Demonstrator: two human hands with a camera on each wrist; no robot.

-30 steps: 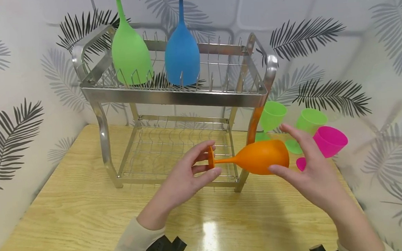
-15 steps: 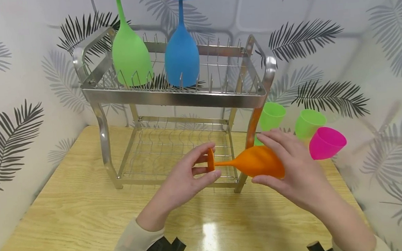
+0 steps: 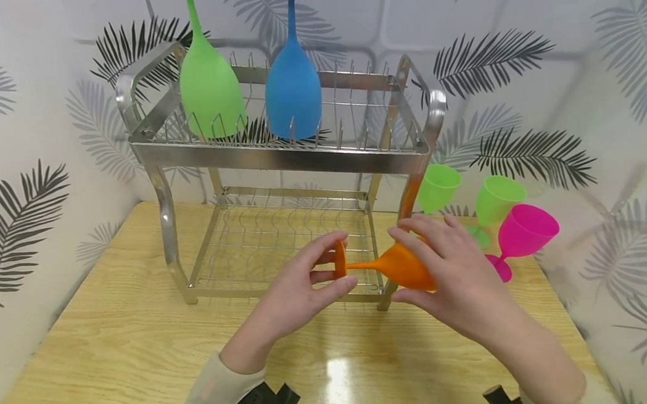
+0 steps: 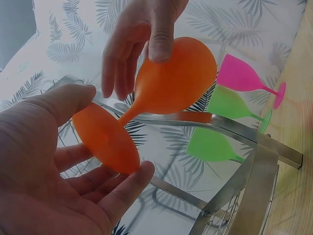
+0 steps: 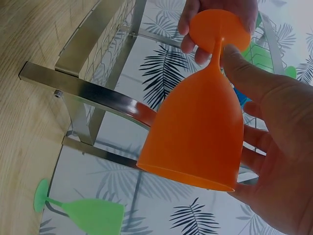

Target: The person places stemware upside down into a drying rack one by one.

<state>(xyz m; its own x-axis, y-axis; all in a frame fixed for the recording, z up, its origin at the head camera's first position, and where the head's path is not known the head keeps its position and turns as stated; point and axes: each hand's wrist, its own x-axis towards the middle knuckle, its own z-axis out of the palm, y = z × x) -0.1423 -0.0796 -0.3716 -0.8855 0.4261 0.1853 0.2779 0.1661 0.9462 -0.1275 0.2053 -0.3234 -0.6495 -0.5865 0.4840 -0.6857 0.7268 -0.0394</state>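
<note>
An orange plastic goblet (image 3: 404, 267) lies sideways in the air in front of the rack's right leg. My left hand (image 3: 295, 290) holds its round foot (image 4: 105, 139) by the edge, thumb on one side and fingers on the other. Around the bowl (image 5: 198, 132) curls my right hand (image 3: 467, 283), its thumb lying along the bowl towards the stem in the right wrist view. The bowl's open rim faces right, mostly covered by the right hand in the head view. A green goblet (image 3: 211, 88) and a blue goblet (image 3: 293, 89) stand upside down on the rack's top tier.
The two-tier metal dish rack (image 3: 282, 157) stands on a wooden table (image 3: 116, 350) against patterned walls. Right of it stand two small green goblets, one nearer the rack (image 3: 439, 185) and one further right (image 3: 499, 197), and a pink goblet (image 3: 527, 229).
My right hand has moved left along the orange goblet's bowl, from near its rim towards the stem, and its fingers have closed in. The left hand keeps its hold on the foot.
</note>
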